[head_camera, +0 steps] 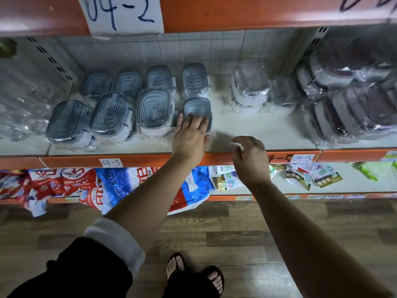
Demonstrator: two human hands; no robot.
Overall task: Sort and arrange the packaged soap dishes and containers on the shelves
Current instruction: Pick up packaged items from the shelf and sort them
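Several grey-lidded soap containers in clear wrap stand in two rows on the white shelf. My left hand rests with straight fingers on the front of the rightmost front container. My right hand hovers over the shelf's front edge, fingers loosely curled, holding nothing. White wrapped containers are stacked further right, and dark brownish-purple ones are piled at the far right.
Bare shelf surface lies between the grey and white containers. An orange shelf edge carries paper labels. Below it, red and blue bags and small packets lie on a lower shelf. Clear wrapped items sit far left.
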